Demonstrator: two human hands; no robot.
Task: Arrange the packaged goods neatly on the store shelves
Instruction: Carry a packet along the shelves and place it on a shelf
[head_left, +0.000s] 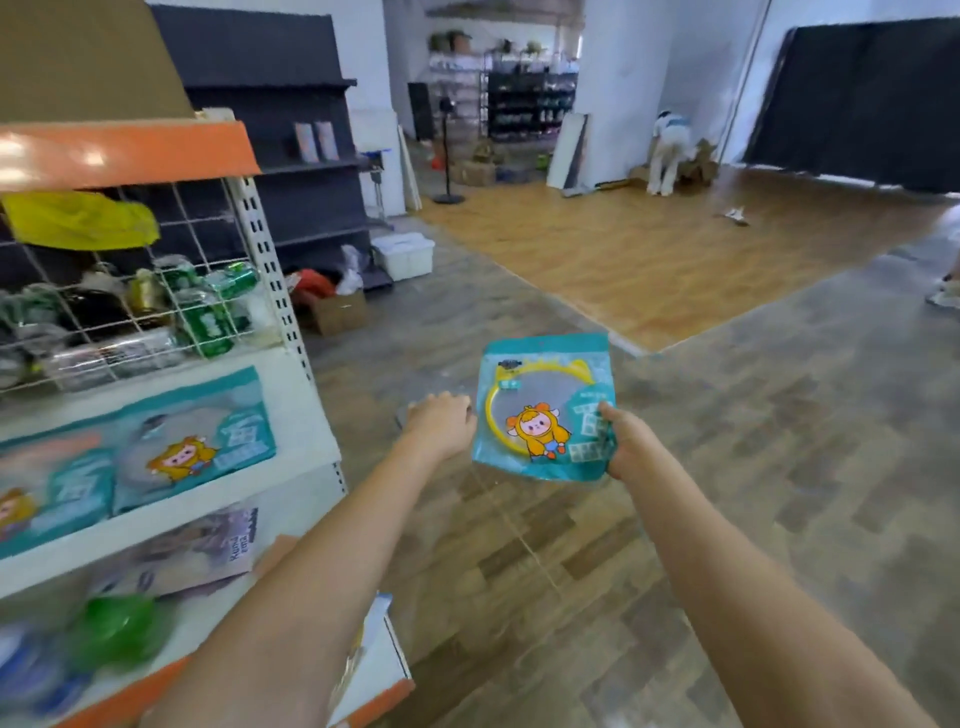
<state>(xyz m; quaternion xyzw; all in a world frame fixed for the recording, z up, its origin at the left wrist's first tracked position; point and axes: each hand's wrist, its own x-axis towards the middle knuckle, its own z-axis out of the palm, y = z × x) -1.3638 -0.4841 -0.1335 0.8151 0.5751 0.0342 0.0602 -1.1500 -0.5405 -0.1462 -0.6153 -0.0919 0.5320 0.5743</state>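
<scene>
A teal packet with a yellow ring and a cartoon figure is held out over the floor. My right hand grips its lower right corner, thumb on the front. My left hand is just left of the packet, fingers loosely curled and holding nothing; I cannot tell whether it touches the packet's edge. Matching teal packets lie flat on the white shelf at the left.
The shelf unit has an orange header, a wire basket of green and mixed goods, and lower shelves with a purple packet and green items. A cardboard box and white bin stand beyond. A person bends far off.
</scene>
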